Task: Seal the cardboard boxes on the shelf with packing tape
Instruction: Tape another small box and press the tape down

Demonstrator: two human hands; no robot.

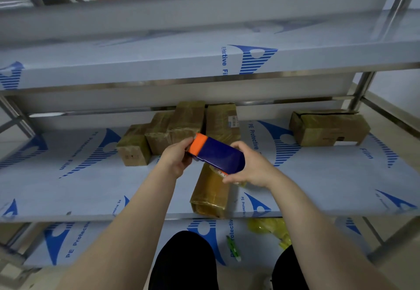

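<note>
Both hands hold a blue tape dispenser (221, 155) with an orange end above the middle shelf (79, 187). My left hand (176, 156) grips the orange end. My right hand (248, 164) curls around the blue end and its underside. Directly beneath lies a long tape-wrapped cardboard box (210, 195), reaching the shelf's front edge. Behind it stands a cluster of taped boxes (179, 123). A separate cardboard box (327, 127) with a dark gap along its top flaps sits at the right rear.
An upper shelf (159, 67) covered in blue-printed protective film overhangs the work area. On the lower shelf lie a green marker-like tool (234, 247) and crumpled yellow plastic (270, 228). Steel posts (361, 89) frame the right side. My dark-clothed knees (184, 262) are below.
</note>
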